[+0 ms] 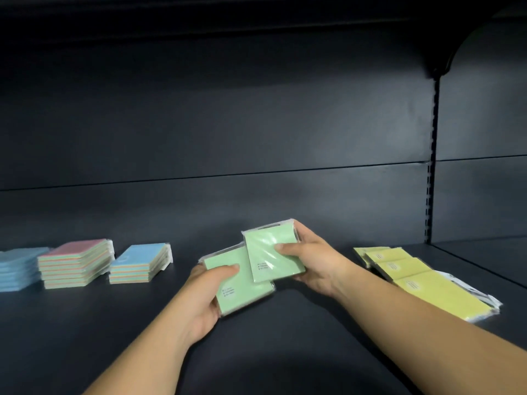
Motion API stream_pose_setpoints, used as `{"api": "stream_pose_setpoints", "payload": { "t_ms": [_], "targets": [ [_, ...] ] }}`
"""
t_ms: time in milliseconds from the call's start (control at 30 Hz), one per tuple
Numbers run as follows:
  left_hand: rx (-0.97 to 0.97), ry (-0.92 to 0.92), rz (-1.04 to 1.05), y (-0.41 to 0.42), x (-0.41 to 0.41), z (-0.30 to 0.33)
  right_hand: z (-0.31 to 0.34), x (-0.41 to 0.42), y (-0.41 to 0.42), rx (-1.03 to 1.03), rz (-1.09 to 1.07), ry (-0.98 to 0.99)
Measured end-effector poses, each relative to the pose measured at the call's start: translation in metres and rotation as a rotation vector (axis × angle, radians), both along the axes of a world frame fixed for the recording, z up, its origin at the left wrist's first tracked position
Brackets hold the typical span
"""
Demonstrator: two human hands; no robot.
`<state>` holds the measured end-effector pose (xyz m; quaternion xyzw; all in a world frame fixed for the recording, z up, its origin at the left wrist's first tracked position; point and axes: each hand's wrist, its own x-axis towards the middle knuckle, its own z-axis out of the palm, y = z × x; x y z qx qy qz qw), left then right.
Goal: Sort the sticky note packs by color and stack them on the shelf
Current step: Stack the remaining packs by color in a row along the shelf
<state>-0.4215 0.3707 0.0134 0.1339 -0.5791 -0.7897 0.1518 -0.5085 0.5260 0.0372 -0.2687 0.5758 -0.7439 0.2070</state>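
Two green sticky note packs in clear wrap are held over the dark shelf (285, 352). My left hand (204, 303) grips the lower green pack (242, 289) by its near left corner, thumb on top. My right hand (310, 263) grips the upper green pack (268, 252), which overlaps the lower one's far right corner. On the left stand a blue stack (17, 267), a pink-topped multicolour stack (75, 262) and a blue-topped multicolour stack (139, 263). Several yellow packs (422, 280) lie fanned out on the right.
The shelf's dark back panel (228, 124) rises behind everything. A slotted upright (432, 166) divides it from the neighbouring bay at the right. Another shelf overhangs at the top of the view.
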Motion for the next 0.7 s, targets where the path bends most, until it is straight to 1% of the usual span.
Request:
{"api": "stream_pose_setpoints", "payload": {
  "t_ms": [67,133,200,267,333,400,433,500,567,667,700],
  "targets": [
    [-0.008,0.004,-0.027,0.001,-0.001,0.001,-0.001,0.000,-0.003,-0.018,0.001,0.039],
    [-0.064,0.002,-0.071,0.003,-0.001,0.003,-0.002,0.001,-0.006,0.011,-0.016,0.103],
    [-0.123,0.006,-0.064,0.007,0.000,0.003,-0.006,0.004,-0.012,0.117,-0.050,0.168],
    [-0.144,0.005,-0.030,0.007,0.001,0.001,-0.010,0.004,-0.019,0.268,-0.079,0.195],
    [-0.156,-0.005,0.003,0.006,0.002,0.000,-0.008,0.005,-0.020,0.361,-0.119,0.129],
    [-0.194,-0.002,0.020,0.008,0.004,0.001,-0.001,0.006,-0.013,0.389,-0.143,0.051],
    [-0.222,0.003,0.021,0.009,0.005,0.002,0.001,0.006,-0.008,0.389,-0.139,0.055],
    [-0.294,0.021,0.001,0.012,0.007,0.003,0.003,0.004,-0.002,0.336,-0.142,0.076],
    [-0.349,0.029,-0.049,0.014,0.008,0.003,0.005,0.003,0.001,0.215,-0.169,0.064],
    [-0.359,0.036,-0.098,0.016,0.007,0.002,0.009,0.004,0.001,0.010,-0.134,0.012],
    [-0.367,0.037,-0.101,0.018,0.008,0.001,0.009,0.007,0.000,-0.027,-0.121,-0.004]
  ]
}}
